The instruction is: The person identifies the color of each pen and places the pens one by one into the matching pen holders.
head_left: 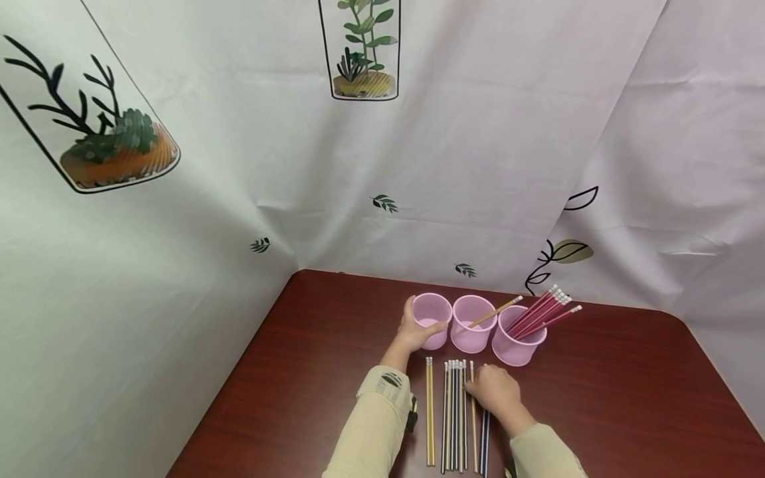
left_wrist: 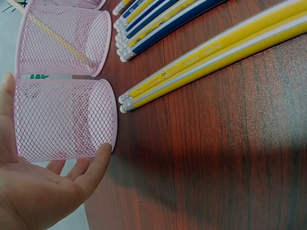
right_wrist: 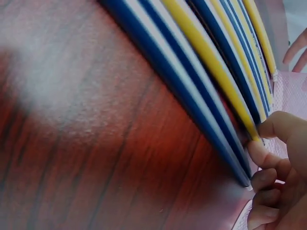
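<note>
- Through my feeds, the right hand (head_left: 495, 390) pinched a yellow pencil (head_left: 474, 425) near its eraser end, on the table (head_left: 603, 385) between blue pencils (head_left: 485, 435).
- The left hand (head_left: 412, 330) gripped the leftmost pink cup (head_left: 431, 311).
- I judged the pencil light, stiff, slightly slippery, best held just below the eraser.

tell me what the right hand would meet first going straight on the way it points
Beyond the yellow pencil that the right hand pinches, it would likely meet the row of blue and yellow pencils just to its left, though its height is unclear.
</note>
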The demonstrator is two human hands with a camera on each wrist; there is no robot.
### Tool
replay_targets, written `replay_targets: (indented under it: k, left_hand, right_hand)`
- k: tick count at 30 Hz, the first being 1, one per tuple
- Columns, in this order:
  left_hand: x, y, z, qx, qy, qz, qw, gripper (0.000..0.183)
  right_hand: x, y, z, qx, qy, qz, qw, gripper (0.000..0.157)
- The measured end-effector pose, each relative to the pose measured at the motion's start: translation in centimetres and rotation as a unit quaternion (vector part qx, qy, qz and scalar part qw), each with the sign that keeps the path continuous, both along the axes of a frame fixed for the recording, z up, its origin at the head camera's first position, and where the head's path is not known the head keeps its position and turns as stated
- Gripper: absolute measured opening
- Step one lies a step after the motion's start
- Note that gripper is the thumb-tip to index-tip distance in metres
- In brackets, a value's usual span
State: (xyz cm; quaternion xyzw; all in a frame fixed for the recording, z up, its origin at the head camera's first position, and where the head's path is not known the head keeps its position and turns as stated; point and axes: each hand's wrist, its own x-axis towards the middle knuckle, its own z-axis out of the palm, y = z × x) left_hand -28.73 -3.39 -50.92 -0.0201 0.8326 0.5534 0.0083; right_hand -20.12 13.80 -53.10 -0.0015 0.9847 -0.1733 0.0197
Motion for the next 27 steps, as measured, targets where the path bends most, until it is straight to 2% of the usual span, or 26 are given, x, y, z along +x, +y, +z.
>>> replay_targets:
  k: [5, 11, 19, 27]
  left_hand:
    - [0.1, 0.0, 0.1, -0.002, 0.003, -0.001, 1.0000, 0.097]
    - [0.2, 0.0, 0.4, 0.003, -0.002, 0.000, 1.0000, 0.098]
    - [0.5, -0.2, 0.5, 0.004, 0.005, 0.001, 1.0000, 0.097]
    - [0.5, -0.2, 0.3, 0.006, 0.006, -0.001, 1.0000, 0.097]
  right_hand:
    - [-0.1, 0.0, 0.8, -0.022, -0.017, -0.015, 0.999, 0.030]
    - [-0.6, 0.1, 2.9, -0.060, -0.014, -0.024, 0.998, 0.033]
    - [-1.4, 0.3, 6.1, -0.091, 0.033, -0.014, 0.995, 0.030]
    - [-1.4, 0.2, 7.3, -0.104, 0.024, -0.011, 0.994, 0.030]
